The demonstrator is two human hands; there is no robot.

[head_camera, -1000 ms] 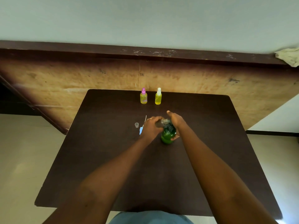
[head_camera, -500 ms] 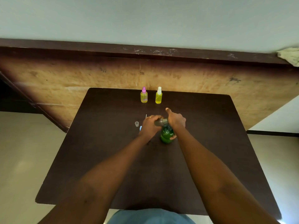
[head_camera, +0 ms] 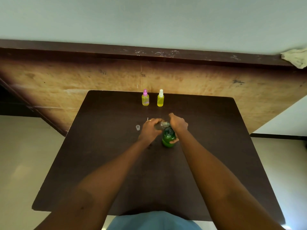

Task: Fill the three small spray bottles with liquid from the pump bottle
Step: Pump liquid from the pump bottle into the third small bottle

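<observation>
Two yellow spray bottles (head_camera: 145,100) (head_camera: 160,100) stand behind; left hand (head_camera: 150,129) grips one clear bottle (head_camera: 160,126), right hand (head_camera: 178,124) grips one pump bottle (head_camera: 168,138).

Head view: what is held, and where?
Left hand grips the small clear bottle round its body; right hand grips the green pump bottle at its top.

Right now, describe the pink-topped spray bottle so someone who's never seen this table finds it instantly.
Start at the dark table and go to its far edge, by the wooden panel, where two small bottles of yellow liquid stand side by side. The pink-topped bottle is the left one. The white-topped bottle beside it holds the same yellow liquid, so cap colour tells them apart.
</observation>
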